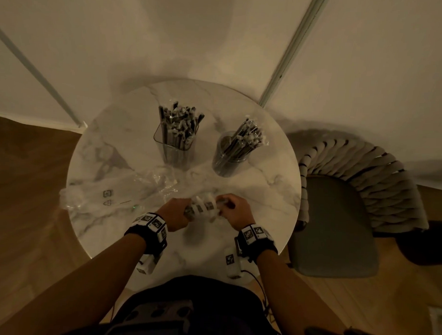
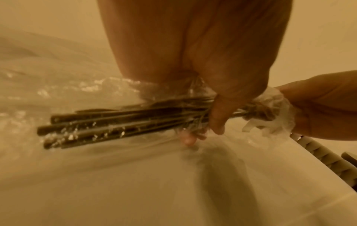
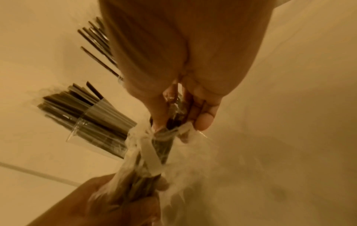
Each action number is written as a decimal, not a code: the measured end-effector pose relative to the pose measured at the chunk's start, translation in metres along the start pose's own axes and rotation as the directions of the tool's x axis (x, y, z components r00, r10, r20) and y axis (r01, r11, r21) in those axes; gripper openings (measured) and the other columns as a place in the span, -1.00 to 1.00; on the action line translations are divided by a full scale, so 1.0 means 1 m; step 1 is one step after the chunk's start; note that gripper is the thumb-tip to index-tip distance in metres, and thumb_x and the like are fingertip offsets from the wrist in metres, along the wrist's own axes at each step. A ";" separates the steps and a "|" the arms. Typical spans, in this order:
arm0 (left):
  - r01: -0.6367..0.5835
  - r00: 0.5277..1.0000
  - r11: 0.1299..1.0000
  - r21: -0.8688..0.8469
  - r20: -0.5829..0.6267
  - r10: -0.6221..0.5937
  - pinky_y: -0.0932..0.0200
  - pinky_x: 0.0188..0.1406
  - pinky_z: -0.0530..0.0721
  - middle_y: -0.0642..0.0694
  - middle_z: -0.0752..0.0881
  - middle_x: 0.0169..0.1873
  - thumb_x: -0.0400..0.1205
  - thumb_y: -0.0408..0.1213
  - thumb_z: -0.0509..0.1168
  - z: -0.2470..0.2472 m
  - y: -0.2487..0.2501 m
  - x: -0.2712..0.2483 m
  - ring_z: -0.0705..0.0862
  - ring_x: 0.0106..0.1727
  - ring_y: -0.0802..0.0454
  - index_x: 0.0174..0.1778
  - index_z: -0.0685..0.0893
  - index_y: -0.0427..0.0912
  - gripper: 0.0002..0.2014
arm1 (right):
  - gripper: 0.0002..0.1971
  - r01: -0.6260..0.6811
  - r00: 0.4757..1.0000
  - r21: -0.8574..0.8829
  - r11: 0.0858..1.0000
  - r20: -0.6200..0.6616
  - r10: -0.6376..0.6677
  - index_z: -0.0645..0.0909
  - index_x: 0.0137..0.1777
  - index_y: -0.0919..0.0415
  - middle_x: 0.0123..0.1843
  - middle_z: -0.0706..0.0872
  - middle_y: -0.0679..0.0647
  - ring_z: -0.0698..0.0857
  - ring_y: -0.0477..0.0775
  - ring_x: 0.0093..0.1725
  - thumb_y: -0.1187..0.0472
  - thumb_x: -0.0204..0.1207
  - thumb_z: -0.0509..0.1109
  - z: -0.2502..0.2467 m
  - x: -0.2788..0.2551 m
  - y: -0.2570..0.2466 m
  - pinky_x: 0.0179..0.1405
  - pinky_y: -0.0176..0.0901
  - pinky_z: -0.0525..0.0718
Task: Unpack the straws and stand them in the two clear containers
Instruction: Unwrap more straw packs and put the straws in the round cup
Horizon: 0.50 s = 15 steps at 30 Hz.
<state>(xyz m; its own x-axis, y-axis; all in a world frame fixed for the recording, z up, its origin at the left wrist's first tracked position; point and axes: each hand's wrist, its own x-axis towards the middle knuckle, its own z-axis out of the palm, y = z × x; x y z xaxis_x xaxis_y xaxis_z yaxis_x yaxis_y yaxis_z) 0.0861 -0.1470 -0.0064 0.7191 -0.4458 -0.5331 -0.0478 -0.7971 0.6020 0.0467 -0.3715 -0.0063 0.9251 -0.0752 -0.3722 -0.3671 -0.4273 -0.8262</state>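
Note:
A bundle of dark straws in clear wrappers [image 1: 203, 207] lies crosswise between both hands, low over the near part of the round marble table [image 1: 120, 148]. My left hand [image 1: 176, 216] grips the bundle's left part; the straws' dark ends [image 2: 92, 128] stick out past that hand [image 2: 216, 120]. My right hand [image 1: 230, 210] pinches the right end [image 3: 173, 120] where the wrappers bunch. A square clear container [image 1: 175, 144] and a round clear container [image 1: 231, 156] stand at the far side, each holding several wrapped straws.
Crumpled clear plastic packaging [image 1: 119, 191] lies on the table's left side, reaching over its edge. A woven-back chair with a grey seat [image 1: 338, 221] stands against the table's right edge. White walls rise behind the table, and the floor is wood.

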 end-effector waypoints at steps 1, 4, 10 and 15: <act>0.002 1.000 1.000 0.004 0.002 -0.002 0.03 0.17 0.68 -0.03 0.76 0.09 0.52 -0.25 0.39 -0.001 0.001 -0.001 0.72 0.12 -0.03 0.17 0.69 -0.03 -0.71 | -0.83 -0.011 1.000 0.026 1.000 0.017 0.011 0.75 0.08 0.07 -0.13 0.81 -0.01 0.76 -0.26 -0.33 0.31 0.55 0.46 -0.001 0.001 -0.001 -0.25 -0.35 0.70; 0.013 0.999 0.998 0.060 0.046 -0.015 -0.02 0.15 0.68 -0.06 0.75 0.07 0.50 -0.32 0.31 -0.004 0.004 -0.002 0.70 0.10 -0.07 0.12 0.69 -0.03 -0.72 | -0.76 -0.004 0.998 0.077 0.997 0.058 0.000 0.71 0.12 0.01 -0.05 0.82 0.02 0.78 -0.16 -0.25 0.33 0.54 0.44 0.000 0.002 -0.006 -0.26 -0.27 0.73; 0.019 0.998 0.998 0.064 0.053 -0.023 -0.03 0.14 0.69 -0.05 0.73 0.10 0.49 -0.25 0.28 0.000 0.001 0.003 0.70 0.10 -0.07 0.16 0.65 0.04 -0.69 | -0.77 0.018 0.999 0.089 0.996 0.040 -0.022 0.76 0.00 0.20 -0.23 0.80 0.12 0.75 -0.08 -0.37 0.48 0.55 0.34 -0.005 0.006 -0.006 -0.26 -0.13 0.77; 0.013 0.999 0.998 0.066 0.047 -0.016 0.15 0.03 0.51 -0.11 0.70 0.12 0.60 -0.32 0.24 0.007 0.006 0.007 0.67 0.14 -0.13 0.22 0.62 -0.07 -0.72 | -0.69 -0.058 0.994 0.205 0.977 0.098 0.039 0.71 0.16 0.28 -0.09 0.79 0.22 0.75 0.14 -0.21 0.55 0.56 0.26 -0.013 0.006 -0.010 -0.24 0.01 0.75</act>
<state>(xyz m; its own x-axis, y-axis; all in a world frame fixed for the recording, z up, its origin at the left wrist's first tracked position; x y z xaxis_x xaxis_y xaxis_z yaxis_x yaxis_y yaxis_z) 0.0860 -0.1581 -0.0108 0.6864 -0.4517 -0.5699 -0.0845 -0.8279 0.5545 0.0568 -0.3789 0.0054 0.8961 -0.0032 -0.4437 -0.4327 -0.2285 -0.8721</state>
